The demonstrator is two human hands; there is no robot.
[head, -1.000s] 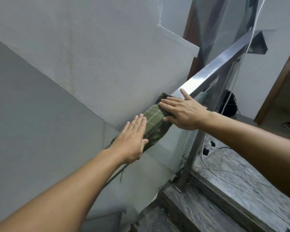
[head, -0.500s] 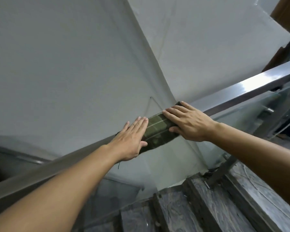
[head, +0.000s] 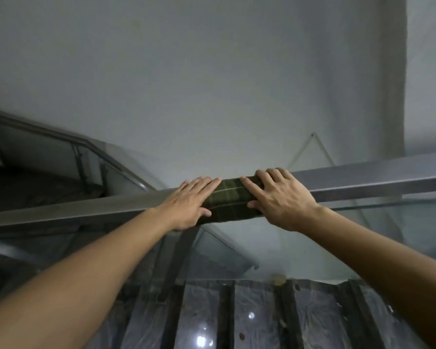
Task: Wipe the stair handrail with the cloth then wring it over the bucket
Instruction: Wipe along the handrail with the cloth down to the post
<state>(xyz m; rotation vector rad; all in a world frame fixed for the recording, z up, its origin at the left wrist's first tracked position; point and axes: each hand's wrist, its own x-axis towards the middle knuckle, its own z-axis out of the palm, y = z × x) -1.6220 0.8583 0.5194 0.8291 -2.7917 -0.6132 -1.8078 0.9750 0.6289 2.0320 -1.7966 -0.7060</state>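
Note:
A dark green checked cloth [head: 230,201] is draped over the square steel handrail [head: 368,180], which crosses the view from lower left to upper right. My left hand [head: 190,201] lies flat on the cloth's left end, fingers together. On the cloth's right end my right hand [head: 278,197] presses down, its fingers curled over the rail's far edge and its thumb under the near side. Both hands hold the cloth against the rail. No bucket is in view.
Glass panels [head: 300,250] hang under the handrail on steel posts [head: 176,263]. Below lie glossy dark marble steps [head: 257,321]. A second railing [head: 61,137] descends at the left. A plain white wall [head: 212,84] fills the background.
Both hands have slid with the cloth along the handrail. The view has swung left, so the rail now runs almost level and the lower flight's railing has come into sight.

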